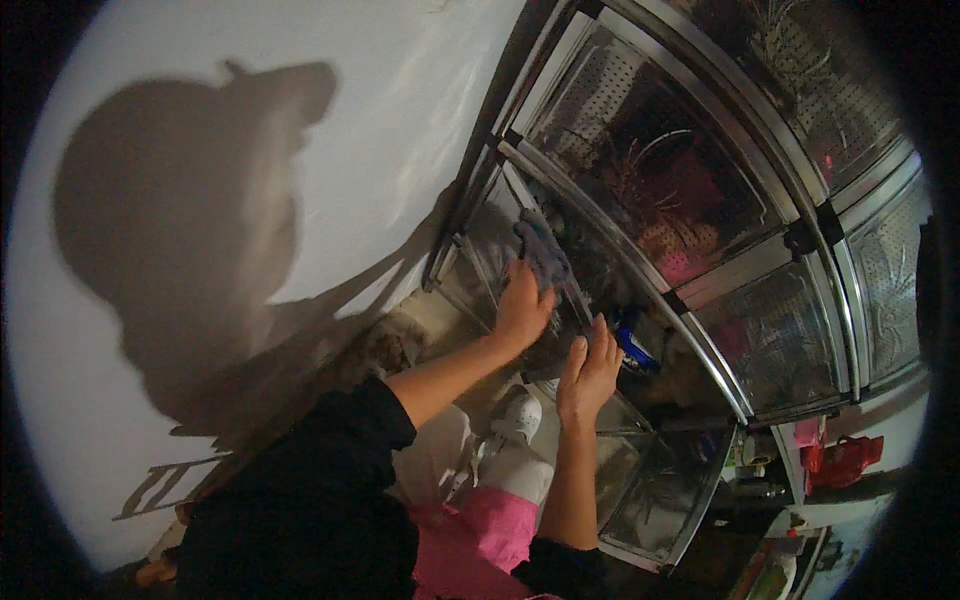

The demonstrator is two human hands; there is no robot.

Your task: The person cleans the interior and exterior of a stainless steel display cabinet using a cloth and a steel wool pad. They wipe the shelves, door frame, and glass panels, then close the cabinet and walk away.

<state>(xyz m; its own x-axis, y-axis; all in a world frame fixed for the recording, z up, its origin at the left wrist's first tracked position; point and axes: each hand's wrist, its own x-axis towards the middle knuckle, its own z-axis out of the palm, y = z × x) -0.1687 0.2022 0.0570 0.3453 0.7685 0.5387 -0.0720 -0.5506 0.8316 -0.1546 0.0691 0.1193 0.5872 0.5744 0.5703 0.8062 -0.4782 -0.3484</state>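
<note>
My left hand point(521, 309) grips a grey cloth point(541, 247) and presses it against the glass-panelled door point(487, 236) of a metal-framed cabinet, low down. My right hand point(591, 366) is by the edge of that door, thumb apart from the fingers and nothing in its grasp. Whether its fingertips touch the door frame I cannot tell. Just beyond the right fingers, a blue packet point(636, 349) lies inside the dark lower compartment. Part of the cloth is hidden behind my left fingers.
Upper cabinet panels point(675, 187) with etched patterns rise ahead and to the right. Another lower door point(660, 495) swings out at the right. A white wall point(390, 90) bounds the left. My white clog point(523, 415) stands beneath my hands; a red bag point(847, 461) is far right.
</note>
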